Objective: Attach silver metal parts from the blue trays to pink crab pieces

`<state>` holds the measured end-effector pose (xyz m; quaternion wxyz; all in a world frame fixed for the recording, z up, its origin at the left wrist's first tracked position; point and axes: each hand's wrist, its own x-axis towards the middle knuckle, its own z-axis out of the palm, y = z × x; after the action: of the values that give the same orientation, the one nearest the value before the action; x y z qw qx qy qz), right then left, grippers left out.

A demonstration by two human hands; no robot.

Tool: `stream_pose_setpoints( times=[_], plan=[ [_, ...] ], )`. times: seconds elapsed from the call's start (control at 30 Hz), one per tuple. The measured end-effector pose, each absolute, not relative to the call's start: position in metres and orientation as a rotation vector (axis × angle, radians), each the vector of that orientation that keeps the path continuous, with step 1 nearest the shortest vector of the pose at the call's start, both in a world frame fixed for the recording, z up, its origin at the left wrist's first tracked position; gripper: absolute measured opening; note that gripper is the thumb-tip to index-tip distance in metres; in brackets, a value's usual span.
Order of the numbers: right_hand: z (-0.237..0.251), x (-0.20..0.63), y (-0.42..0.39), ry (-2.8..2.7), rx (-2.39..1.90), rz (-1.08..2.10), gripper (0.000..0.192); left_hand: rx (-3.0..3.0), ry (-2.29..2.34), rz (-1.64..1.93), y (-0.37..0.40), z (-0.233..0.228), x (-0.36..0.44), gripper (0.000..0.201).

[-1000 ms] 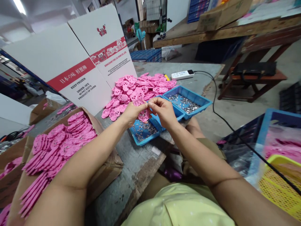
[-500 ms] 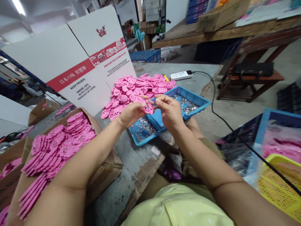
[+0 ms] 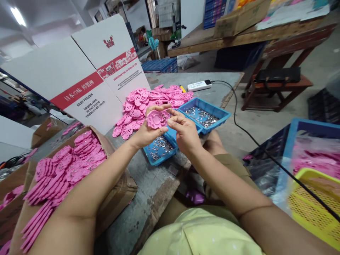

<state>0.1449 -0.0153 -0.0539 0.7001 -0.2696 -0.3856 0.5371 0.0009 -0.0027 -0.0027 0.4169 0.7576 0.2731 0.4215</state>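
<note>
My left hand holds a pink moulded plastic piece by its edges, its hollowed face with a round recess turned up towards me. At the right edge of that piece, the thumb and forefinger of my right hand are pinched together; whatever lies between the fingertips is too small to make out. Below both hands is a blue tray with small shiny metal parts. Another blue tray section with metal bits lies just right. Behind my left hand rises a heap of similar pink pieces.
A cardboard box packed with pink pieces stands at the left. White printed cartons rise behind it. A white power strip lies on the grey table, its black cable running right past a yellow basket. A wooden chair stands beyond.
My left hand has tilted the pink piece so its hollowed face shows. My right fingertips have moved slightly down and left, against its edge. The whole view has shifted a little.
</note>
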Motion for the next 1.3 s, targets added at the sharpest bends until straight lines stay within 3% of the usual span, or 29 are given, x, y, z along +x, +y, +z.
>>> stream_pose_setpoints(
  times=[0.23, 1.3],
  plan=[
    [-0.052, 0.140, -0.015, -0.833, -0.602, 1.253, 0.027, 1.816, 0.610, 1.071, -0.004, -0.003, 0.007, 0.058],
    [-0.048, 0.131, -0.017, -0.740, -0.532, 1.361, 0.028, 2.000, 0.742, 1.126, -0.007, -0.007, 0.012, 0.048]
  ],
)
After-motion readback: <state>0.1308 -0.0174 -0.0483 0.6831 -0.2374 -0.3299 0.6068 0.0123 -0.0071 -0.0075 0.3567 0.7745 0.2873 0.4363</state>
